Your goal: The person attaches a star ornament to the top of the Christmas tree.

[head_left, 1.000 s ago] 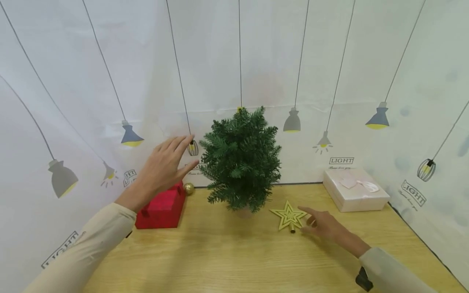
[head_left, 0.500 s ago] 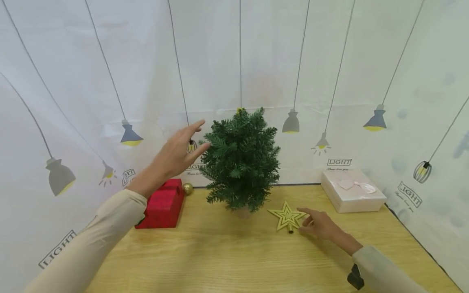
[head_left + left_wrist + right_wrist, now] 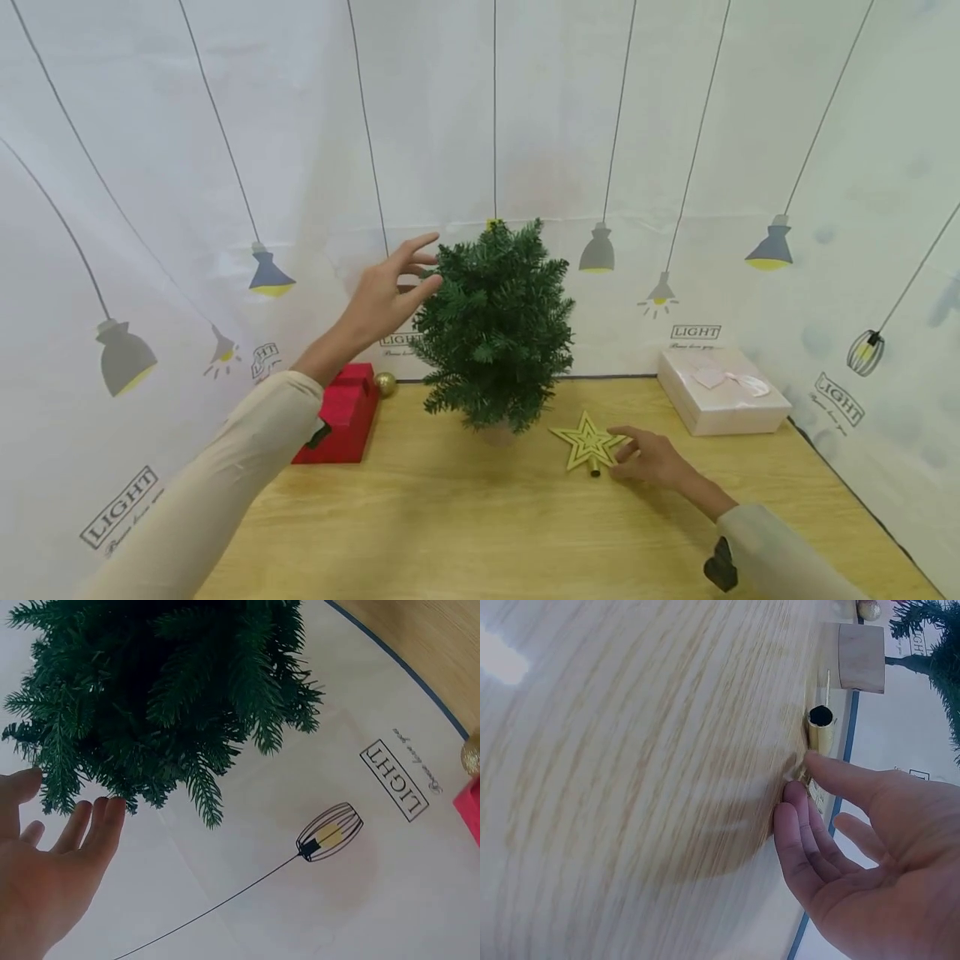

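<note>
A small green artificial Christmas tree (image 3: 495, 329) stands at the back middle of the wooden table, on a pale base (image 3: 861, 658). My left hand (image 3: 382, 300) is raised at the tree's upper left with fingers spread and thumb apart. In the left wrist view, its fingertips (image 3: 112, 810) are right at the lowest-hanging needles of the branches in that view. A gold star tree topper (image 3: 587, 442) with a short hollow tube lies flat right of the tree. My right hand (image 3: 656, 461) holds the star's right-hand points between thumb and curled fingers, its other fingertips low against the table.
A red gift box (image 3: 341, 421) and a gold ball ornament (image 3: 386, 384) sit left of the tree. A pale pink box with a bow (image 3: 723, 392) stands at the back right. White sheeting printed with lamps (image 3: 597, 248) hangs close behind the table (image 3: 480, 533).
My left hand has moved right and up, from beside the tree to its upper left branches. The right hand and the star tree topper stay in place.
</note>
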A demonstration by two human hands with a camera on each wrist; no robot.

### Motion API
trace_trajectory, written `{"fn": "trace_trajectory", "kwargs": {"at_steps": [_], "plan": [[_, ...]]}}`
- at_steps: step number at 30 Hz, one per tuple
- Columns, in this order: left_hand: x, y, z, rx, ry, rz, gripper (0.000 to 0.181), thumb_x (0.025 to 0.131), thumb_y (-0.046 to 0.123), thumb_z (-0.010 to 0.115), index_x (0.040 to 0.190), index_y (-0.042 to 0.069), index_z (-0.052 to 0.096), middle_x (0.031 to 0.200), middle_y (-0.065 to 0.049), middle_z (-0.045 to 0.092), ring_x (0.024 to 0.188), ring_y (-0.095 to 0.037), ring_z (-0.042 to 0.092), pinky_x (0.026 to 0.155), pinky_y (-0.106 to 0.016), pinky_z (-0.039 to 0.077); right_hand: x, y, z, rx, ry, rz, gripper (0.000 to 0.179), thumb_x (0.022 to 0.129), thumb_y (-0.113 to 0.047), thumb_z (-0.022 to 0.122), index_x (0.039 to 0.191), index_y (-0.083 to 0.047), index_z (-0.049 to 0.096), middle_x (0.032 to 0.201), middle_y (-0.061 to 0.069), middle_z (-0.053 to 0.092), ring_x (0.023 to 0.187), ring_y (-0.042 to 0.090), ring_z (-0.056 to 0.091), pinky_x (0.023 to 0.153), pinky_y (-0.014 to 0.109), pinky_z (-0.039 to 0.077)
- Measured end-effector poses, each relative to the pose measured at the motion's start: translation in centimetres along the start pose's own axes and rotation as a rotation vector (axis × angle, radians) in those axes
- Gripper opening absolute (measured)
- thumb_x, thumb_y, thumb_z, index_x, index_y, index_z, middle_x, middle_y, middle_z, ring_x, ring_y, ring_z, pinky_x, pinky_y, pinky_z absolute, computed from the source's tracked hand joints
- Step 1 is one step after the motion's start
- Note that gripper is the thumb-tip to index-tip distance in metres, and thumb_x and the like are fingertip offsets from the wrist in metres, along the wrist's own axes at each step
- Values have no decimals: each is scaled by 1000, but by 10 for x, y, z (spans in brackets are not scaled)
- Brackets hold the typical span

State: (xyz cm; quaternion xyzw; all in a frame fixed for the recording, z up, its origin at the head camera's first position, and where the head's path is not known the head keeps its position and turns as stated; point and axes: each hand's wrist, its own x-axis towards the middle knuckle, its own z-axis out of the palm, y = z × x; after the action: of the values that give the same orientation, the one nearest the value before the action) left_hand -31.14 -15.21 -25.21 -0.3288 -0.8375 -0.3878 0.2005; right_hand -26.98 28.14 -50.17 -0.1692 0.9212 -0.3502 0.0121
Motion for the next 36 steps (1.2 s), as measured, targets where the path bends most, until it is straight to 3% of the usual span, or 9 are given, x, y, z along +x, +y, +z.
{"fn": "trace_trajectory", "kwargs": {"at_steps": [5, 7, 12, 17, 23, 30, 33, 36], "plan": [[5, 2, 3, -71, 2, -45, 60, 106, 20, 64, 160, 22, 40, 139, -16, 64, 123, -30, 64, 103, -47, 56, 1, 0, 2, -8, -6, 35, 69, 81, -10, 90, 138, 8, 57, 92, 10, 76, 87, 29, 72, 78, 48, 61], [7, 1, 4, -107, 5, -62, 59, 106, 20, 64, 160, 21, 41, 139, -15, 64, 124, -30, 64, 104, -47, 56, 1, 1, 2, 1, -14, 41, 69, 81, -10, 90, 139, 8, 56, 92, 9, 75, 88, 28, 72, 81, 49, 60], [9, 0, 6, -159, 25, -97, 57, 105, 21, 66, 157, 20, 45, 137, -15, 65, 125, -31, 63, 104, -48, 55, 0, 1, 2, 43, -49, 37, 71, 83, -6, 87, 142, 9, 52, 91, 8, 73, 81, 22, 69, 70, 35, 58], [10, -2, 8, -187, 37, -114, 54, 104, 20, 68, 154, 19, 49, 135, -14, 67, 123, -30, 64, 101, -49, 57, -3, -1, 1, 63, -97, -26, 77, 86, -3, 83, 148, 13, 42, 90, 11, 70, 73, 16, 63, 62, 25, 52], [10, -2, 10, -214, 53, -144, 49, 103, 21, 70, 149, 19, 55, 129, -13, 69, 120, -28, 66, 96, -52, 58, -6, -4, -4, 89, -114, -121, 81, 85, 5, 80, 151, 15, 34, 92, 15, 66, 64, 15, 62, 53, 22, 51], [11, -2, 13, -273, 83, -162, 44, 101, 19, 71, 143, 13, 60, 124, -14, 70, 110, -29, 70, 90, -51, 61, -9, -5, -7, 119, -118, -160, 81, 83, 9, 81, 150, 11, 35, 93, 18, 64, 73, 23, 66, 56, 24, 56], [11, -4, 14, -292, 99, -154, 43, 101, 18, 72, 141, 9, 61, 122, -15, 70, 107, -30, 71, 88, -48, 62, -10, -4, -7, 207, -131, -174, 77, 83, 13, 78, 147, 8, 34, 89, 16, 62, 71, 17, 64, 55, 23, 55], [10, -5, 15, -295, 113, -134, 43, 101, 17, 72, 140, 5, 61, 120, -18, 70, 106, -32, 71, 87, -48, 63, -8, -3, -6, 639, -256, -141, 55, 96, 18, 55, 143, -7, 39, 76, 1, 43, 65, 2, 41, 63, 15, 40]]}}
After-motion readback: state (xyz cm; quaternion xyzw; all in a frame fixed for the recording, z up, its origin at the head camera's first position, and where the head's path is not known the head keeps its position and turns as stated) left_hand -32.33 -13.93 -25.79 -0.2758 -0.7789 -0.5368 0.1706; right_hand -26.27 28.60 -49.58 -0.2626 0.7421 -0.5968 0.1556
